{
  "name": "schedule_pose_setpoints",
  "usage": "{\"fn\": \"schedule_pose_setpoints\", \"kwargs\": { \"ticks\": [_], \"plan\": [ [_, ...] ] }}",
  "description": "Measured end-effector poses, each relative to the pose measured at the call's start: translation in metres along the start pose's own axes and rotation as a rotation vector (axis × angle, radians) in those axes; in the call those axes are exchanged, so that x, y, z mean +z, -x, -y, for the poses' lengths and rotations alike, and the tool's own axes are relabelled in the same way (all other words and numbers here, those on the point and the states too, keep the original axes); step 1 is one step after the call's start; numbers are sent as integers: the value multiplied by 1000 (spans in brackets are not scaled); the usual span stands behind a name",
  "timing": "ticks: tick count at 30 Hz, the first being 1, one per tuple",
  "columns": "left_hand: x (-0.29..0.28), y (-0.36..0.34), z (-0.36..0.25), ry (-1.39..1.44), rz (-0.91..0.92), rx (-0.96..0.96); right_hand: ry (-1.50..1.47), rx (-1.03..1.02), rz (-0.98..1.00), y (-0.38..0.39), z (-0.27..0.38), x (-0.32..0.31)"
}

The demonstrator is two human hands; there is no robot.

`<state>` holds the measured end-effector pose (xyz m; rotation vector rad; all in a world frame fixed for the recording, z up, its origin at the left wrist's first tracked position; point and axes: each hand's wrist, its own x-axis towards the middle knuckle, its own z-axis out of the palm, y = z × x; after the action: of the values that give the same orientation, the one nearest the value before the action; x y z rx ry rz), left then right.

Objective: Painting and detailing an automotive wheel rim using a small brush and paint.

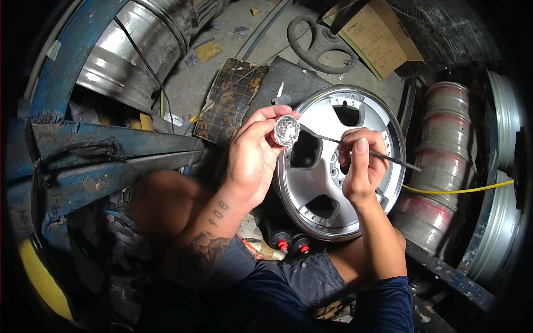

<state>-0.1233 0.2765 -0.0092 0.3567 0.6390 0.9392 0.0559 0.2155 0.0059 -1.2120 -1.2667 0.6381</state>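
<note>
My left hand (252,147) grips a small round red cup (287,130), its silver-coated inside turned up toward me. Between the thumb and fingers of my right hand (363,164) is a thin dark paintbrush (401,163). Its tip end points left and reaches the cup's rim; whether it touches the silver coating I cannot tell. Below both hands lies a silver car wheel rim (302,194) with a polished lip and several openings, tilted close to my legs. Part of its hub is hidden behind my right hand.
Stacked metal rims (444,161) stand at the right, crossed by a yellow hose (477,190). A blue steel frame (111,144) runs along the left. Beyond the wheel lie a steering wheel (297,41) and a cardboard box (377,36). Two dark bottles with red caps (283,245) stand near my legs.
</note>
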Motion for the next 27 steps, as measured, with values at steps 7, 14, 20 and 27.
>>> {"fn": "schedule_pose_setpoints", "kwargs": {
  "ticks": [7,14,20,27],
  "plan": [
    [0,2,3,0,65,-22,76,-35,151,-2,9,-1],
    [4,4,3,13,88,-46,153,71,180,-2,7,2],
    [4,3,4,-18,93,-46,180,66,160,-1,5,3],
    [2,-1,2,-70,-3,41,-382,538,-236,-8,-5,5]
  ]
}}
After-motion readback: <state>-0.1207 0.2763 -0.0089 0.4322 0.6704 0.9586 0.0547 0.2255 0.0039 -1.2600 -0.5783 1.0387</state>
